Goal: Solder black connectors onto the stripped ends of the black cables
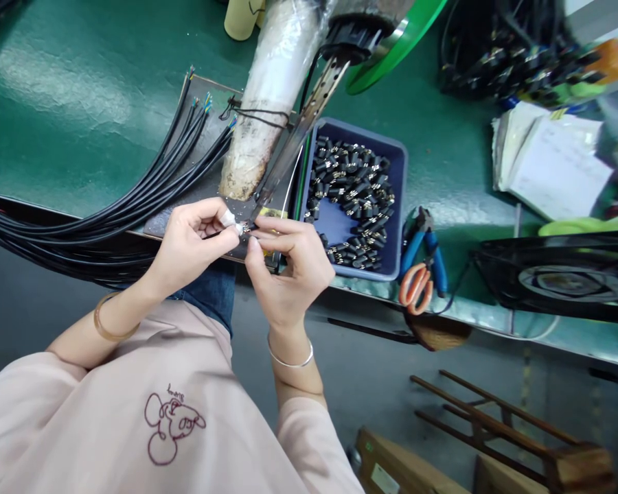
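Note:
My left hand [193,237] is closed in a pinch on the end of a black cable, with white wrapping on its fingertips. Facing it, my right hand [293,264] pinches a small dark connector, mostly covered by the fingers. The cable end and the connector meet between my fingertips, where fine wires show. Just above them points the tip of a soldering iron [309,110], fixed in a slanting position. A bundle of black cables [134,216] with stripped coloured ends lies left of my hands. On the right, a blue-grey bin [402,199] holds many small black connectors [358,175].
A plastic-wrapped white tube [268,103] slants over the work board [206,89]. Blue-handled cutters [435,257] and orange-handled scissors [416,287] lie right of the bin. Farther right are papers [551,165], a black fan-like unit [566,278] and a cable pile [499,55]. A wooden stool [505,425] stands below.

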Tool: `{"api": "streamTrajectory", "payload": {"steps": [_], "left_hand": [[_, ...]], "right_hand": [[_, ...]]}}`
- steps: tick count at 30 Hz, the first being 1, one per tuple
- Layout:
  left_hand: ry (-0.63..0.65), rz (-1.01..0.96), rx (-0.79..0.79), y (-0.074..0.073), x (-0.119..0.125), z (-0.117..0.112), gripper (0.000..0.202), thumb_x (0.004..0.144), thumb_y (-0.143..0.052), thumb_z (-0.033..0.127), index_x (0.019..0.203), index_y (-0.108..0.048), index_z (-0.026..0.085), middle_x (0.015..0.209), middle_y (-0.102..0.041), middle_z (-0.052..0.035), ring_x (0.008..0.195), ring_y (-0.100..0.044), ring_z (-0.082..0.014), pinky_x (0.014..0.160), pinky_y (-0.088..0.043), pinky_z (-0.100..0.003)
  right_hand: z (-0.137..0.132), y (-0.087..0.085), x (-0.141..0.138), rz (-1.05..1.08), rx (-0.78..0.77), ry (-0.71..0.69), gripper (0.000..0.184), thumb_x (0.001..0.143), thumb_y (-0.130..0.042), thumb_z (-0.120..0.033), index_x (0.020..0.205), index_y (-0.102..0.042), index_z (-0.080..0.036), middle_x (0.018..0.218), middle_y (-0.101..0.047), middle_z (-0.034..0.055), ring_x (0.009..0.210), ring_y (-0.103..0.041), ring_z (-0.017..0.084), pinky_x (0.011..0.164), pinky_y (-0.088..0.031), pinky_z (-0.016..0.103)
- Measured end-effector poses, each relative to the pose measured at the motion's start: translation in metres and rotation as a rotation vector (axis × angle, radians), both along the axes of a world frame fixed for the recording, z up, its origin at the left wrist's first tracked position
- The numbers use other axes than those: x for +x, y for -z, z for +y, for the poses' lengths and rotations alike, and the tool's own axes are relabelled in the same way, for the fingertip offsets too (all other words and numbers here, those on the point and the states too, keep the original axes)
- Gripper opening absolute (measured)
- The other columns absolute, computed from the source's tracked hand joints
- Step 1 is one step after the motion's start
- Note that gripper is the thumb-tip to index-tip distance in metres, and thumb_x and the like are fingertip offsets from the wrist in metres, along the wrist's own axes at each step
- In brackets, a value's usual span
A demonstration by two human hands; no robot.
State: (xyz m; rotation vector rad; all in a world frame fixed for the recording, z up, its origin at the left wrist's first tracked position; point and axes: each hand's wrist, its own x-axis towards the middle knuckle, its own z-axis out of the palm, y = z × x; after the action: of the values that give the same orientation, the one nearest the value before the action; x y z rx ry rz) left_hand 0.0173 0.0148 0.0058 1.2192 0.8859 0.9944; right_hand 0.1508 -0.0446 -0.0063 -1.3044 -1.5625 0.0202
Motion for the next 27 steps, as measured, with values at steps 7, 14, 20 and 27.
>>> {"api": "streamTrajectory", "payload": {"steps": [7,14,20,27], "left_hand": [[-0.036,0.044,0.041,-0.0016,0.0018,-0.001,0.016,0.067,-0.064,0.017,0.06,-0.049,0.017,0.06,-0.047,0.0039,0.057,-0.041,-0.007,0.052,-0.037,-0.018],[-0.013,0.033,0.037,-0.0039,0.0004,-0.0008,0.016,0.067,-0.063,0.017,0.061,-0.049,0.017,0.06,-0.046,0.0042,0.056,-0.042,-0.0071,0.052,-0.037,-0.019],[0.015,0.073,0.058,-0.0005,-0.0023,-0.0029,0.018,0.069,-0.063,0.016,0.06,-0.047,0.017,0.059,-0.043,0.0048,0.056,-0.04,-0.0068,0.052,-0.035,-0.019],[0.021,0.128,0.117,-0.0022,-0.0051,-0.0064,0.019,0.07,-0.061,0.017,0.059,-0.046,0.017,0.058,-0.042,0.0049,0.055,-0.037,-0.0068,0.051,-0.032,-0.02]], "right_hand": [[0.0011,-0.0026,-0.0008,-0.014,-0.004,0.017,0.017,0.085,-0.068,-0.009,0.08,-0.059,-0.023,0.094,-0.075,0.0007,0.088,-0.073,0.016,0.076,-0.062,0.031],[-0.002,-0.0038,-0.0023,-0.028,-0.005,0.026,0.016,0.084,-0.069,-0.009,0.081,-0.06,-0.022,0.097,-0.075,0.0023,0.086,-0.074,0.016,0.075,-0.064,0.031],[-0.0056,-0.0008,-0.0023,-0.067,0.014,0.022,0.018,0.083,-0.069,-0.007,0.082,-0.059,-0.022,0.097,-0.076,0.0039,0.087,-0.074,0.015,0.075,-0.065,0.029],[-0.0085,-0.0017,-0.005,-0.086,0.026,0.038,0.018,0.084,-0.069,-0.008,0.084,-0.059,-0.023,0.097,-0.077,0.0035,0.086,-0.074,0.016,0.074,-0.065,0.03]]}}
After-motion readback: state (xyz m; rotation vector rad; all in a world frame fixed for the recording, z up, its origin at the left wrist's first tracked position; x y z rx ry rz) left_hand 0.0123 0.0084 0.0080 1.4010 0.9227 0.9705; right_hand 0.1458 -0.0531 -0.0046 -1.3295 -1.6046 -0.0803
